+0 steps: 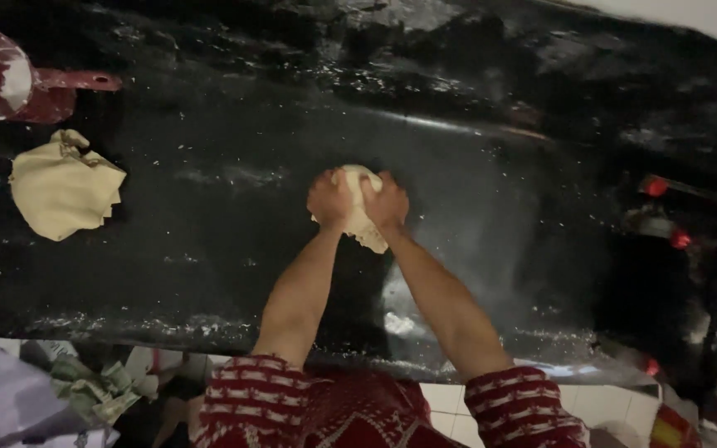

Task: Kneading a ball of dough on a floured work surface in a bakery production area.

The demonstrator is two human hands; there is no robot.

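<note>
So, counting what's on the black counter (209,249): two pieces of dough, one red scoop, and two hands at work.

The first piece is the dough lump (362,207) sitting about mid-counter, roughly halfway between the near edge and the far edge. It's pale, cream coloured, rounded on top where it pokes out between the hands, and a raggedy bit hangs out at the bottom toward the near edge. Looks pretty soft and not smooth yet. The left hand (329,199) is clamped against its left side, the right hand (387,203) against its right side. Fingers on both are curled in tight around the lump, so both have hold of it and it's squeezed between them. Only the top and the lower flap of the dough actually show, the rest is hidden by the hands.

The second piece is a flattened dough sheet (64,187) lying near the left end of the counter, well apart from the hands. It's yellowish, folded over itself with a crumpled corner on top.

Just beyond that, in the far left corner, is the red scoop (2,79) with a handle pointing right and something white inside it.

The counter is dusted with white flour specks, with a heavier smear (400,319) close to the near edge between the forearms. Both sleeves (251,390) are red with a white pattern.
</note>
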